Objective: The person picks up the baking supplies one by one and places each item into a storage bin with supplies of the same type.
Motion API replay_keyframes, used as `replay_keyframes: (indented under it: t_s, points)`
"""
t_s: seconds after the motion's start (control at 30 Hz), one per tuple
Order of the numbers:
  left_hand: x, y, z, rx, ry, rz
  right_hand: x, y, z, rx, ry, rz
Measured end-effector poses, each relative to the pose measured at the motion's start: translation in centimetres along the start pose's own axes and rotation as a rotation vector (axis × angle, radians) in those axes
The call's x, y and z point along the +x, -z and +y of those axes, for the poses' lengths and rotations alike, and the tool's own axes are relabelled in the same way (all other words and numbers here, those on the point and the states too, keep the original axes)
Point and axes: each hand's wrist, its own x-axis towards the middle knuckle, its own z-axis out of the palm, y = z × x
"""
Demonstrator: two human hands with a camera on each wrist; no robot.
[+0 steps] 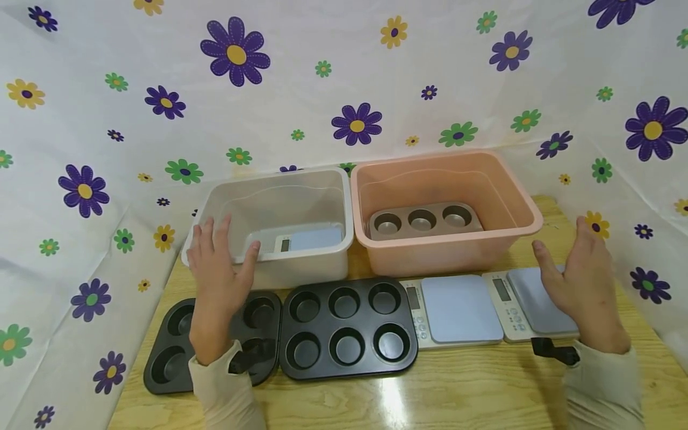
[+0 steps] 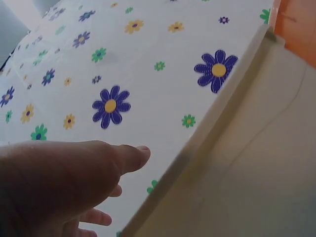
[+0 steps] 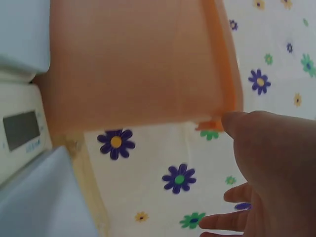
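Observation:
My left hand [image 1: 219, 280] is raised with its fingers spread, above the left muffin tin [image 1: 163, 382] and in front of the white bin [image 1: 301, 266]; it holds nothing. On the right, my other hand [image 1: 583, 280] hovers with fingers extended over the right kitchen scale [image 1: 543, 298], also holding nothing. Between the hands lie a second dark muffin tin [image 1: 325, 321] and another kitchen scale [image 1: 462, 309]. A scale with a light blue platform [image 1: 316, 239] sits inside the white bin. Inside the pink bin [image 1: 446, 254] rests a brown muffin tin [image 1: 424, 221].
Both bins stand side by side at the back of the wooden table [image 1: 344, 412]. Behind and beside them hangs a white flowered sheet [image 1: 301, 71]. The tins and scales form a row in front of the bins.

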Motion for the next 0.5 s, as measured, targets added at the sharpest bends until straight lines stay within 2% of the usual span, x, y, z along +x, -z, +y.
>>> replay_keyframes:
  t_s: [0.2, 0.33, 0.5]
  points:
    - [0.3, 0.1, -1.8, -0.009, 0.033, 0.075, 0.3, 0.3, 2.1, -0.024, -0.085, -0.135]
    - [0.2, 0.6, -2.8, -0.06, 0.055, 0.113, 0.6, 0.4, 3.4, -0.036, -0.137, -0.199]
    - [0.0, 1.3, -3.6, -0.106, 0.112, 0.119, 0.6, 1.0, 5.3, -0.042, -0.202, -0.283]
